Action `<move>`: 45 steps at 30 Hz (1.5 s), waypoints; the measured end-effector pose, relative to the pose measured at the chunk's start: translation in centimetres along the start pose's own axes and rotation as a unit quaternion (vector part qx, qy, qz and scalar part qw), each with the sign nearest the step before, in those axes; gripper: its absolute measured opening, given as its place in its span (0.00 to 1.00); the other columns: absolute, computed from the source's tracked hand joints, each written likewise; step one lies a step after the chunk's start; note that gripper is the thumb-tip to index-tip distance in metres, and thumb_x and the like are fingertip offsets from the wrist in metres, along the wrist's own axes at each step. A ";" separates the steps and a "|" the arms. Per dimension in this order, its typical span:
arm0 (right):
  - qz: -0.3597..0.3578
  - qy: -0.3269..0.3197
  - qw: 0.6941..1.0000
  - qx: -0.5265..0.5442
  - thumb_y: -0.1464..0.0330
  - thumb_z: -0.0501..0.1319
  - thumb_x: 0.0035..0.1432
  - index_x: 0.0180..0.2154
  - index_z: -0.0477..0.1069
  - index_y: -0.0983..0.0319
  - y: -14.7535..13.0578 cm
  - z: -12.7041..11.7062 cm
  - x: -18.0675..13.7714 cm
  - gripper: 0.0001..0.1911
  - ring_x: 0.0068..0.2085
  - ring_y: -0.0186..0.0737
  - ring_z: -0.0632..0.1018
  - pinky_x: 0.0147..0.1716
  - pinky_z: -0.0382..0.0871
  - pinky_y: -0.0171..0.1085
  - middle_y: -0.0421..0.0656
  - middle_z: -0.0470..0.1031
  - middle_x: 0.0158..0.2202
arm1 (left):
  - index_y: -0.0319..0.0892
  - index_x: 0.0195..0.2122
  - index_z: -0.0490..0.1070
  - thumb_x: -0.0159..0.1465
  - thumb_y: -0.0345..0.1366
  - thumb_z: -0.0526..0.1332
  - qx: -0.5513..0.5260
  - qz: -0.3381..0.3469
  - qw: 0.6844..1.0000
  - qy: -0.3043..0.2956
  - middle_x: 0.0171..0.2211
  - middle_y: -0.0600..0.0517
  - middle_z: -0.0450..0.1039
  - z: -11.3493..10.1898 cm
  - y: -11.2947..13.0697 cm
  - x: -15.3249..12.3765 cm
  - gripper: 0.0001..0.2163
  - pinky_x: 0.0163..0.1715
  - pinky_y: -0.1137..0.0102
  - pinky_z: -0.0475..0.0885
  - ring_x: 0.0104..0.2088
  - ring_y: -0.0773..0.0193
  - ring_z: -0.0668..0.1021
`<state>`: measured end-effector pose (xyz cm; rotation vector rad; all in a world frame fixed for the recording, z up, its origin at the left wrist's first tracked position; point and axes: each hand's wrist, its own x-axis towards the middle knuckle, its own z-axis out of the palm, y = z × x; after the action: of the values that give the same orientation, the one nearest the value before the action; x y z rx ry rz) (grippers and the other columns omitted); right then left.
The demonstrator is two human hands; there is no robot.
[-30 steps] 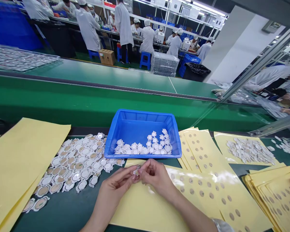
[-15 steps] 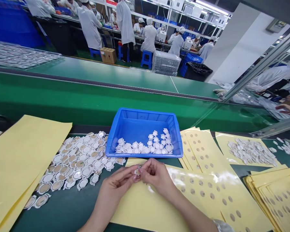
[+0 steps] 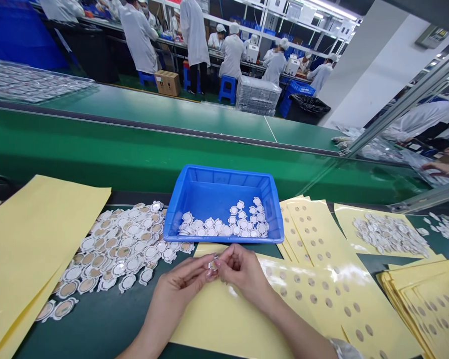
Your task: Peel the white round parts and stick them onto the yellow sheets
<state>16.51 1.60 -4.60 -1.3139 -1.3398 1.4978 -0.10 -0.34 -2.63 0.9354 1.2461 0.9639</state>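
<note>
My left hand (image 3: 179, 285) and my right hand (image 3: 243, 271) meet just in front of the blue bin (image 3: 194, 199), fingertips pinched together on one small round white-rimmed part (image 3: 212, 264). Both hands hover over a yellow backing sheet (image 3: 224, 319). The bin holds several of the same round parts (image 3: 232, 224) along its near wall. A large loose pile of such parts (image 3: 119, 249) lies on the dark mat left of my hands.
Blank yellow sheets (image 3: 26, 249) lie at the far left. Yellow sheets with rows of small discs (image 3: 322, 279) spread to the right, with another stack (image 3: 426, 299) and a pile of parts (image 3: 389, 234) beyond. A green conveyor (image 3: 134, 144) runs behind the bin. Other workers stand in the background.
Hands stay pinched on the small part with only slight finger shifts; the view has drifted a little.
</note>
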 end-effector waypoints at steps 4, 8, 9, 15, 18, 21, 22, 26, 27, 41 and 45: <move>-0.001 0.001 1.000 -0.002 0.60 0.63 0.53 0.28 0.67 0.62 -0.1 0.0 0.0 0.12 0.21 0.31 0.65 0.21 0.56 0.31 0.39 0.70 0.21 | 0.53 0.37 0.82 0.48 0.46 0.73 0.000 0.004 1.000 -0.005 0.40 0.52 0.80 -0.1 -0.2 0.2 0.14 0.41 0.72 0.79 0.39 0.58 0.82; 0.003 0.002 1.000 -0.012 0.60 0.62 0.53 0.28 0.67 0.62 -0.2 0.1 -0.1 0.12 0.21 0.31 0.64 0.21 0.56 0.31 0.39 0.70 0.21 | 0.54 0.37 0.82 0.48 0.47 0.73 -0.001 0.002 1.000 -0.006 0.40 0.53 0.80 0.0 -0.2 0.1 0.15 0.40 0.72 0.79 0.39 0.57 0.82; 0.003 0.003 1.000 -0.013 0.60 0.62 0.52 0.28 0.67 0.62 -0.2 0.1 -0.1 0.12 0.21 0.31 0.64 0.21 0.56 0.31 0.39 0.70 0.21 | 0.54 0.37 0.81 0.48 0.47 0.73 0.000 -0.001 1.000 -0.006 0.41 0.53 0.80 0.0 -0.1 0.1 0.15 0.40 0.72 0.79 0.39 0.57 0.82; -0.007 0.012 1.000 -0.019 0.62 0.62 0.52 0.27 0.66 0.62 0.1 0.1 0.0 0.10 0.22 0.31 0.64 0.21 0.55 0.31 0.39 0.70 0.21 | 0.54 0.37 0.81 0.47 0.49 0.73 0.008 -0.005 1.000 -0.002 0.41 0.53 0.80 0.0 0.0 0.1 0.16 0.40 0.71 0.79 0.39 0.56 0.82; -0.012 0.015 1.000 -0.020 0.62 0.61 0.52 0.27 0.66 0.61 0.1 0.2 -0.1 0.09 0.22 0.32 0.64 0.21 0.55 0.31 0.39 0.70 0.21 | 0.55 0.37 0.81 0.46 0.49 0.73 0.009 0.001 1.000 -0.001 0.41 0.53 0.80 0.0 0.0 0.1 0.16 0.40 0.72 0.79 0.39 0.57 0.82; -0.015 0.021 0.999 -0.028 0.63 0.61 0.52 0.27 0.66 0.61 -0.1 0.3 -0.1 0.09 0.21 0.32 0.64 0.20 0.55 0.31 0.39 0.70 0.21 | 0.55 0.36 0.81 0.46 0.50 0.73 0.008 0.008 1.000 0.003 0.41 0.53 0.80 0.0 0.0 0.1 0.16 0.39 0.73 0.79 0.39 0.57 0.82; -0.017 0.023 0.999 -0.034 0.63 0.61 0.51 0.27 0.66 0.61 -0.2 0.3 -0.1 0.09 0.21 0.32 0.64 0.20 0.55 0.31 0.39 0.70 0.21 | 0.55 0.36 0.82 0.46 0.50 0.73 0.009 0.009 1.000 0.003 0.40 0.53 0.80 0.1 0.1 0.1 0.16 0.38 0.73 0.79 0.38 0.57 0.82; -0.022 0.034 0.997 -0.063 0.63 0.61 0.50 0.26 0.66 0.61 -0.6 0.4 -0.1 0.09 0.20 0.30 0.61 0.20 0.53 0.30 0.37 0.68 0.20 | 0.55 0.36 0.82 0.46 0.49 0.74 -0.003 0.004 1.000 -0.004 0.39 0.54 0.81 0.1 0.2 0.1 0.15 0.37 0.76 0.78 0.37 0.60 0.82; -0.023 0.037 0.997 -0.070 0.63 0.61 0.50 0.26 0.66 0.61 -0.7 0.4 -0.1 0.08 0.20 0.30 0.61 0.19 0.52 0.30 0.36 0.67 0.19 | 0.55 0.37 0.82 0.47 0.48 0.74 -0.010 -0.001 1.000 -0.007 0.38 0.54 0.81 0.1 0.2 0.1 0.16 0.37 0.77 0.78 0.37 0.61 0.82; -0.037 0.022 0.997 -0.063 0.60 0.63 0.55 0.36 0.66 0.60 -0.4 0.3 -0.3 0.12 0.24 0.32 0.66 0.23 0.56 0.31 0.36 0.70 0.25 | 0.53 0.42 0.80 0.48 0.43 0.75 -0.089 -0.018 0.996 -0.013 0.29 0.56 0.81 0.1 0.2 0.1 0.19 0.36 0.78 0.78 0.34 0.64 0.82; -0.043 0.011 0.994 -0.100 0.57 0.64 0.56 0.34 0.68 0.60 -0.4 0.2 -0.2 0.14 0.24 0.33 0.66 0.23 0.56 0.31 0.37 0.70 0.25 | 0.55 0.43 0.80 0.49 0.43 0.74 -0.086 -0.012 0.996 -0.021 0.30 0.56 0.81 0.2 0.3 0.2 0.18 0.37 0.76 0.78 0.35 0.63 0.82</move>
<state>16.34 1.46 -4.13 -1.3733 -1.5428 1.3145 0.08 -0.12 -2.41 0.8009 1.1180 1.0113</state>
